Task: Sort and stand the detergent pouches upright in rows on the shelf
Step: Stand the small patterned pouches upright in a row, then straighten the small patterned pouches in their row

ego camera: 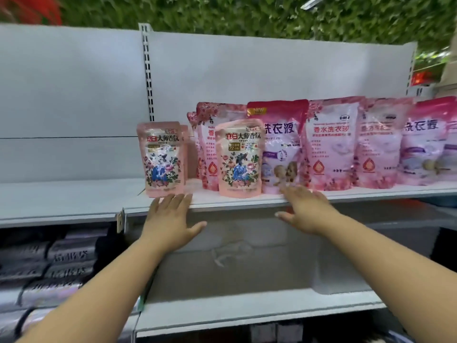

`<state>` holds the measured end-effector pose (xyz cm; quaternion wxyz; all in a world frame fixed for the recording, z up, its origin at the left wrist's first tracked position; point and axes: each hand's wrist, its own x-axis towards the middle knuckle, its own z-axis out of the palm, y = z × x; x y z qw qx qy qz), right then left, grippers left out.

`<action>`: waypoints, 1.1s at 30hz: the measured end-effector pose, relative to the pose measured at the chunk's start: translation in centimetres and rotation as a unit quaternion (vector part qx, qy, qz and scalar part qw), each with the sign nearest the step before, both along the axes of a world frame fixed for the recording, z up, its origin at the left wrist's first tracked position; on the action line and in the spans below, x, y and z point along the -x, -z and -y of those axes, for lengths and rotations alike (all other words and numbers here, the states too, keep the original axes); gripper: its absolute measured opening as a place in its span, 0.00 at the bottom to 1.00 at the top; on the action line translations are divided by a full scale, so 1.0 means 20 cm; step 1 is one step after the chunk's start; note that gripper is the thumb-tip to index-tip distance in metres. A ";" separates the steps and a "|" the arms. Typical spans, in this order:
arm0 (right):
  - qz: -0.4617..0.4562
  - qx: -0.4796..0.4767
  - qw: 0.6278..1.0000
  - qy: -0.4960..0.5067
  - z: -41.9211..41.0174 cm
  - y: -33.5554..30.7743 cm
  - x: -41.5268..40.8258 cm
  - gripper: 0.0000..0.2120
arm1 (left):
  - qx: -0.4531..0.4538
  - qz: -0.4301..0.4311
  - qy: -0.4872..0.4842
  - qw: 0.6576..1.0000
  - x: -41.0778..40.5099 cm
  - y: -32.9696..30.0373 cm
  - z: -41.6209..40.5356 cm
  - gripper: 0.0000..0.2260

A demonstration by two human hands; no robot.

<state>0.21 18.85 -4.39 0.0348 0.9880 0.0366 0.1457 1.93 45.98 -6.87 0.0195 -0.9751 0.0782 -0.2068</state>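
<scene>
Both hands, left hand [170, 214] and right hand [305, 209], are held open, empty; upright peach pouches [162, 158] are seen just beyond the left.

White shelving panels [74, 78]; green foliage wall [247, 13] above.

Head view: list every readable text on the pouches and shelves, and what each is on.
"立白大师香氛" – left small pink pouch
"立白大师香氛", "72" – second small pink pouch
"NEW", "洗衣液" – magenta-top pouch
"香水洗衣液" – rose-print pouch
Fine print on all pouches, the two rightmost pouches' titles and the grey packs on the lower shelf: too blurred to read.
</scene>
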 end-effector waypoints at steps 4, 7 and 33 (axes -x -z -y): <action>-0.005 -0.030 0.999 -0.029 0.08 0.05 -0.05 0.37 | 0.074 0.014 -0.014 0.997 0.04 -0.03 0.12 0.32; -0.039 -0.134 0.985 -0.098 0.14 0.02 -0.05 0.33 | 0.087 0.052 0.077 0.992 0.12 -0.01 0.33 0.37; 0.217 -0.403 0.878 0.142 2.34 -0.24 -0.18 0.21 | 0.201 0.006 0.429 0.881 -0.27 -0.25 2.65 0.15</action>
